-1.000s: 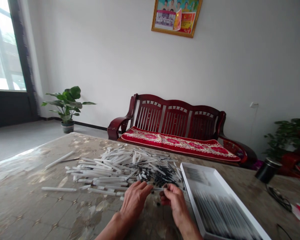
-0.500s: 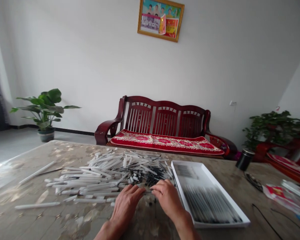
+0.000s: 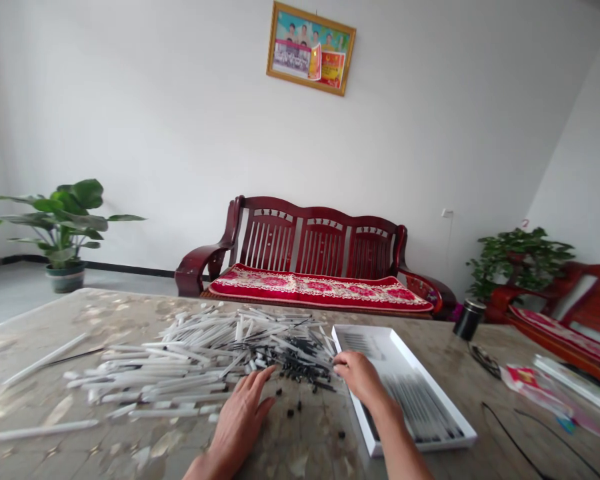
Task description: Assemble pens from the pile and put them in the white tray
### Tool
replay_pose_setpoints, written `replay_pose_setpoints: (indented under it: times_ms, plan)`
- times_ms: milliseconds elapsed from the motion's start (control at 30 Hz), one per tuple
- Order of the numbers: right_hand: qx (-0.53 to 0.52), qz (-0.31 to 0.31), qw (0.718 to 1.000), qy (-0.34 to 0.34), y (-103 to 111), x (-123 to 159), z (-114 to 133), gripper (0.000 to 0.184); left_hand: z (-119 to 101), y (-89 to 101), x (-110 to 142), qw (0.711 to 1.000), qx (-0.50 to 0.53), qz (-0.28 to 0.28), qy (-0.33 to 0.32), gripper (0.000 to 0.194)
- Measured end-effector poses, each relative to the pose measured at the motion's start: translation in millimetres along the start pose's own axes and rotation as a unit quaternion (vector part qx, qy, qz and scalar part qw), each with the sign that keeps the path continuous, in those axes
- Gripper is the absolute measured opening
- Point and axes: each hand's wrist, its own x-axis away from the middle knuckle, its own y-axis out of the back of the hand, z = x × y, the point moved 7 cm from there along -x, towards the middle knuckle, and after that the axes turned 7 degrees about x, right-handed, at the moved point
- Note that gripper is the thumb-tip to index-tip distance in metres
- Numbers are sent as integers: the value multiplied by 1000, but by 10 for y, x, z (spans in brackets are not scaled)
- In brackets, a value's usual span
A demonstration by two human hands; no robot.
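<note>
- Our left hand (image 3: pixel 237 427) is open, fingers spread, resting low over the surface (image 3: pixel 155 447) just in front of the pile. It grips nothing that we can see.
- Our right hand (image 3: pixel 361 377) is curled, its fingertips at the dark end of the pile, right beside the tray. The fingers hide whether it pinches anything, so we cannot tell.
- The pile of white pen tubes (image 3: pixel 190 373) lies ahead of the left hand, spread flat rather than stacked, which seems to leave single tubes easy to pick out.
- The black pen refills (image 3: pixel 300 363) bunch ahead of the right hand, probably within easy reach because they lie at the pile's near end.
- Small black pieces (image 3: pixel 293 413) lie scattered between the two hands.
- The white tray (image 3: pixel 433 400) sits to the right of the right hand, close enough for a short reach. The pens in it (image 3: pixel 420 407) lie side by side in tidy rows.
- A lone white tube (image 3: pixel 45 360) lies well left of the left hand, apart from the pile.
</note>
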Motion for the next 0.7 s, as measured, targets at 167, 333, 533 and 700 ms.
replay_pose_setpoints:
  times_ms: [167,333,533,700]
  plan:
    - [45,-13,997,-63,271,-136,-746,25,5,-39,-3,1000,12,18,-2,44]
    - [147,-11,983,-106,459,-140,-1269,22,12,-30,1,999,22,5,-29,37]
    - [221,29,971,-87,319,-164,-1422,21,-5,-9,9,998,33,-5,-59,29]
    - [242,43,967,-59,161,-292,-1370,21,-20,-17,12,997,39,1,-64,26]
